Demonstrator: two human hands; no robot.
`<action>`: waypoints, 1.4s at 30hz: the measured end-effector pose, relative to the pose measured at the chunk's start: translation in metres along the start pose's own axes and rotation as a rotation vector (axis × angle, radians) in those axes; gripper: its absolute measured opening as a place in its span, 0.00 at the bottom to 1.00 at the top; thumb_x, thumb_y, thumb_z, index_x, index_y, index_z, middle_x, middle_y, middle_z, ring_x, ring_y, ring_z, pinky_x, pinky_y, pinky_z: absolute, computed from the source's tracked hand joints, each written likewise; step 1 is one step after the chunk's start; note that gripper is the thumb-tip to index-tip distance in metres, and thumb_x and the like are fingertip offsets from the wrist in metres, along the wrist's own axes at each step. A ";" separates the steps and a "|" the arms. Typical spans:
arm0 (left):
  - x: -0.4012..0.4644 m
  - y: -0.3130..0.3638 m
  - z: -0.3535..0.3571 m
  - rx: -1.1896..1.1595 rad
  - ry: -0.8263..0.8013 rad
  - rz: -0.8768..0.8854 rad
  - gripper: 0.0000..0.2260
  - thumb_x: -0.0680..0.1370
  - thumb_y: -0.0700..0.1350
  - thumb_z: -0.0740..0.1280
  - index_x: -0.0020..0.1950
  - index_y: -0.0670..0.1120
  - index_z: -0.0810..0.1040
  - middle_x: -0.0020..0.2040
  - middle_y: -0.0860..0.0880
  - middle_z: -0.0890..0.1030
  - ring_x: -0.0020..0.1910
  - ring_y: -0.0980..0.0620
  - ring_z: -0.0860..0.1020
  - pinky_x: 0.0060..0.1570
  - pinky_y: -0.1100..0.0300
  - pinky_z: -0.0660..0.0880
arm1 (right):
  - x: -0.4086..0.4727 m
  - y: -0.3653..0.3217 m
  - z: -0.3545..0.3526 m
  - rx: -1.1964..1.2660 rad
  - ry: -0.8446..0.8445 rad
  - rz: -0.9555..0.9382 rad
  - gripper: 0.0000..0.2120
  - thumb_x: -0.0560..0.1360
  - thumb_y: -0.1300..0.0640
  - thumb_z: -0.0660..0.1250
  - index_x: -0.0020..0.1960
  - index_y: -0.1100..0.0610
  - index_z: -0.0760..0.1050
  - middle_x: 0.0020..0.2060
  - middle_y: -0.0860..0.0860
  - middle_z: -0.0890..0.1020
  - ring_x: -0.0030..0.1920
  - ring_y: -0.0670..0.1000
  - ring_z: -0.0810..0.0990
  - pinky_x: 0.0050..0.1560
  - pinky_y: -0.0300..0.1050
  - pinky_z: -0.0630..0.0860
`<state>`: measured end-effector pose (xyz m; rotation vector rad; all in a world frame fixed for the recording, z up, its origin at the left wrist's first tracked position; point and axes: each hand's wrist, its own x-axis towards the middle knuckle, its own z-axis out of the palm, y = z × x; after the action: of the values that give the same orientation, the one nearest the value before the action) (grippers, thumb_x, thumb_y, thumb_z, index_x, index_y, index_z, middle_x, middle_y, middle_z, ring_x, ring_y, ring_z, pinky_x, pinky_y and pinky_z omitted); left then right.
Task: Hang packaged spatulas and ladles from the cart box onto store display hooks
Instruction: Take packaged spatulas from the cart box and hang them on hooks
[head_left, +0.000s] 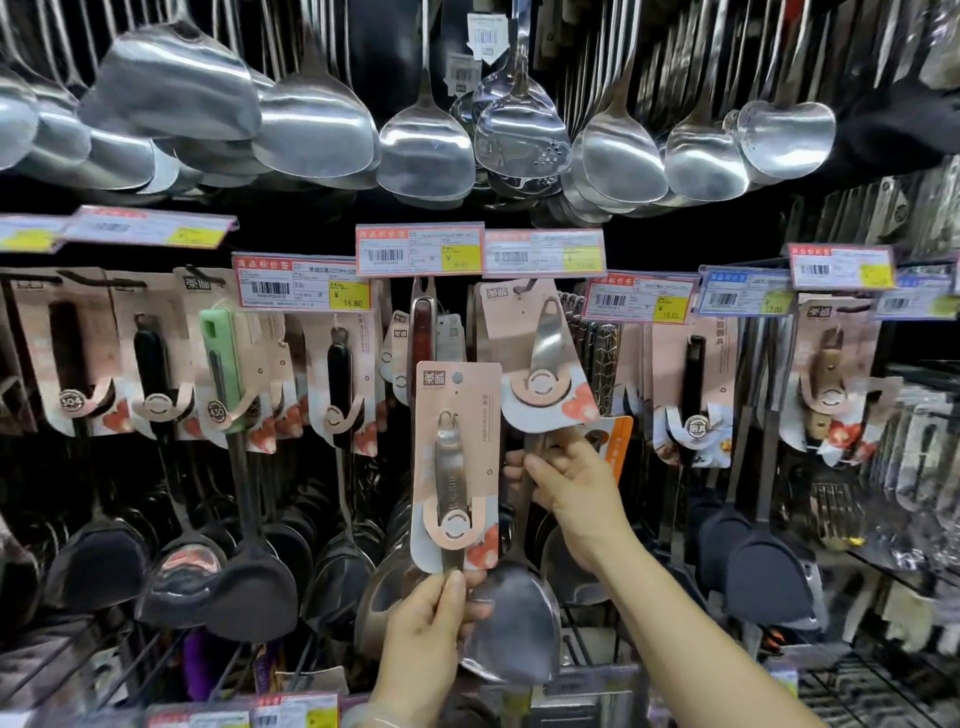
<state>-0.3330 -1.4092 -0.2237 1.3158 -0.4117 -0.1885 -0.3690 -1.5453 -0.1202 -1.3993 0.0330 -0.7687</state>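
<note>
Display wall (675, 249): dark backing, rows of hooks. Top row: bare steel spatulas (311, 130) and ladles (621, 150) hang close together, overlapping; one perforated skimmer (522, 137) near centre. Middle row: price tags (420, 248) at hook ends, red-bordered with yellow fields; one blue-bordered tag (745, 291) at right. Below them hang carded utensils (156, 358) on pink backing cards, black spatula heads (769, 577) low right. Bottom edge: further price tags, blurred.
</note>
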 end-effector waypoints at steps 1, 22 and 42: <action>0.000 -0.001 0.001 -0.015 0.000 -0.006 0.11 0.79 0.41 0.60 0.45 0.45 0.83 0.33 0.43 0.84 0.39 0.47 0.83 0.35 0.62 0.73 | 0.002 -0.003 -0.001 -0.006 -0.010 0.000 0.15 0.76 0.72 0.59 0.55 0.54 0.70 0.36 0.53 0.83 0.35 0.47 0.84 0.41 0.42 0.81; -0.006 0.013 0.026 -0.065 -0.026 -0.042 0.12 0.80 0.38 0.55 0.42 0.41 0.76 0.32 0.50 0.83 0.26 0.61 0.78 0.26 0.72 0.71 | -0.020 0.000 -0.031 -0.100 -0.077 -0.087 0.16 0.75 0.75 0.57 0.53 0.57 0.72 0.36 0.52 0.81 0.37 0.47 0.82 0.42 0.37 0.79; -0.009 0.029 0.064 -0.255 0.008 -0.113 0.12 0.80 0.46 0.58 0.44 0.41 0.76 0.21 0.53 0.71 0.20 0.56 0.70 0.19 0.65 0.69 | -0.082 0.048 -0.051 -0.079 -0.080 0.172 0.22 0.74 0.77 0.58 0.59 0.54 0.67 0.39 0.58 0.82 0.38 0.52 0.82 0.41 0.43 0.79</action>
<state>-0.3694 -1.4556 -0.1849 1.0891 -0.2956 -0.3201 -0.4322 -1.5498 -0.2073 -1.4802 0.1210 -0.5738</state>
